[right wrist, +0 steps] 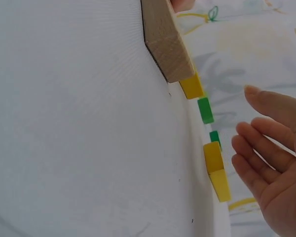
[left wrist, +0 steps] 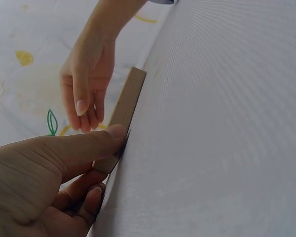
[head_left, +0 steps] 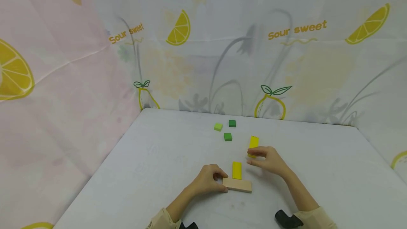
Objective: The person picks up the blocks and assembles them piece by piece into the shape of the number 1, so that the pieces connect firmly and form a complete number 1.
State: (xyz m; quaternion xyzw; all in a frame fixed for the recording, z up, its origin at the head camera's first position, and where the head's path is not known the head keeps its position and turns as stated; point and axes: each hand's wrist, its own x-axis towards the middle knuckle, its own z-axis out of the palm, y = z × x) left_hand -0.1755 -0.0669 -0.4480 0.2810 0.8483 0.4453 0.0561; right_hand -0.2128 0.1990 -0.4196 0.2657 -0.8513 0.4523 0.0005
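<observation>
My left hand (head_left: pixel 207 180) pinches the left end of a plain wooden block (head_left: pixel 240 185), thumb on the near side and fingers beyond. This long block lies on the white table. Just behind it, a flat yellow block (head_left: pixel 236 169) lies lengthwise away from me, close to its far edge. My right hand (head_left: pixel 269 160) hovers with thumb and fingers apart by a second yellow block (head_left: pixel 254 141), covering part of it in the head view. From the right wrist, the right hand (right wrist: pixel 276 158) shows relaxed fingers, holding nothing and apart from the yellow block (right wrist: pixel 216 165).
Farther back on the table (head_left: pixel 152 158) lie a light green block (head_left: pixel 218 127) and two darker green blocks (head_left: pixel 232 123). A lemon-patterned cloth (head_left: pixel 203 63) hangs behind the table. Dark wrist bands (head_left: pixel 287 219) show below the hands.
</observation>
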